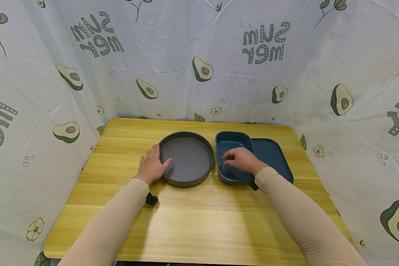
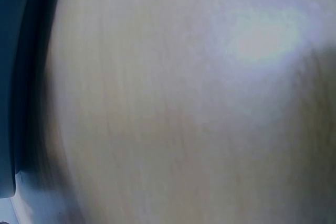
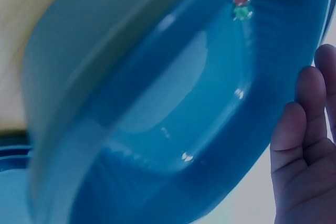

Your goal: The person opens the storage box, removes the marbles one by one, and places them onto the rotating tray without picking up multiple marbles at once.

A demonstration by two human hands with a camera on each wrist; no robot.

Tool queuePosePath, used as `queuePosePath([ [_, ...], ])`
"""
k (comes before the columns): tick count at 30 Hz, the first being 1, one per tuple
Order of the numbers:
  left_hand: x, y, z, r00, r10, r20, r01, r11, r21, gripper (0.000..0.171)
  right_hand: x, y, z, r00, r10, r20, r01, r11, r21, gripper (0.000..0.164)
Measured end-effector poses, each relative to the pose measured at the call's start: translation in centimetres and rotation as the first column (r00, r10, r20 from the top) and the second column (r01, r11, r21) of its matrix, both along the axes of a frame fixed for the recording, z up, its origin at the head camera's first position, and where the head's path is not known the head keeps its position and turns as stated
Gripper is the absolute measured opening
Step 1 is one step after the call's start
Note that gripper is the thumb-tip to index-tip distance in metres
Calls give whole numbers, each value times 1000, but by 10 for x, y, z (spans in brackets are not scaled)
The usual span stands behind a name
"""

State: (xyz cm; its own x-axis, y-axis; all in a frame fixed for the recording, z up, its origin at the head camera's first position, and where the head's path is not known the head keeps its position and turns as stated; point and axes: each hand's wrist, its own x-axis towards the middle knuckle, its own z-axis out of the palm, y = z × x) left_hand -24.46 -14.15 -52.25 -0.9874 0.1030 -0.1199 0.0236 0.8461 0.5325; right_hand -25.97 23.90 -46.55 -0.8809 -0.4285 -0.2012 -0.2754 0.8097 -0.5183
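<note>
Fingers of the left hand (image 1: 152,166) lie spread, thumb apart, at the 9 o'clock rim of the grey round pan (image 1: 186,159), which stands on the desk (image 1: 193,221) toward 11 o'clock from its centre. Inside the blue container (image 1: 231,136), at the pan's 3 o'clock, the right hand (image 1: 242,159) curls its fingers downward; whether they pinch anything I cannot tell. Red and green pieces (image 3: 241,6) lie in that container by its 8 o'clock wall, near those fingertips.

Picking out these pieces looks like the step in hand, the left hand perhaps steadying the pan. Next, a light fingertip pinch seems called for, then a lift clear of the wall.

A flat blue tray (image 1: 272,159) lies beside the container at 3 o'clock; a printed curtain (image 1: 173,48) hangs beyond, at 12. The container's raised walls could hamper the fingers, and the right hand hides part of its floor.
</note>
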Motion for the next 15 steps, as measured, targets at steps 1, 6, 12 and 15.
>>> queuePosePath([
  [1, 0, 0, 0, 1000, 0, 0, 0, 1000, -1, 97, 0, -2, 1, 1000, -2, -2, 2, 1000, -6, 24],
  [6, -1, 0, -2, 1000, 1, 3, -1, 1000, -11, 97, 0, -11, 1, 1000, -13, -12, 12, 999, -37, 22],
  [12, 0, 1, -1, 1000, 9, -1, -9, 1000, -6, 97, 0, -25, 3, 999, -21, -31, 19, 996, -82, 23],
  [15, 0, 1, 0, 1000, 9, 0, -9, 1000, -8, 96, -1, -33, 4, 999, -27, -22, 25, 995, -99, 26],
])
